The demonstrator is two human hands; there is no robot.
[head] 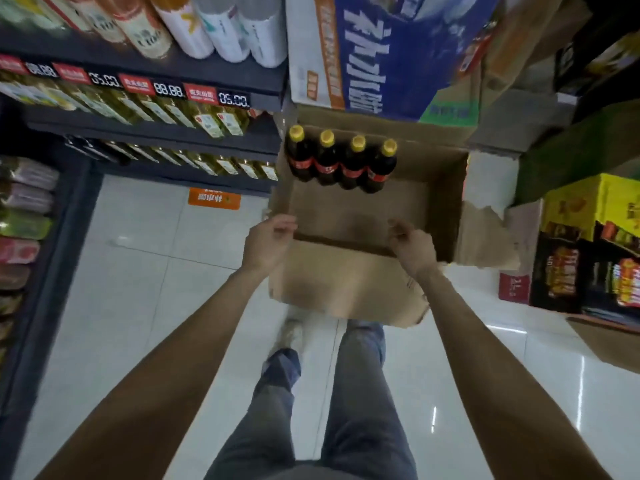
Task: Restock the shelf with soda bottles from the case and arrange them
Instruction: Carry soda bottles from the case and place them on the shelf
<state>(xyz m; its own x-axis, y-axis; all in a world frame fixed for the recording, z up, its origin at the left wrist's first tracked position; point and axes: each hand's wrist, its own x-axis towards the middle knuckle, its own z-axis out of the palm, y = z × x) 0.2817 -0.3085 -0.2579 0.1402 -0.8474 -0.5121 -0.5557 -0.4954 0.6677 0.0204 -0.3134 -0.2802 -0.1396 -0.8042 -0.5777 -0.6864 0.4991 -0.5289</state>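
The person's arms are bare from the lower edge of the view down to the wrists, with no sleeve, watch or band showing on either one. The left hand (pixel 268 242) and the right hand (pixel 412 247) wear no gloves, and no rings can be made out. The legs are covered by grey-blue jeans (pixel 360 403), faded, with creases at the knees. One shoe (pixel 291 336) shows below a trouser hem; it is light-coloured, blurred, and its details cannot be read.
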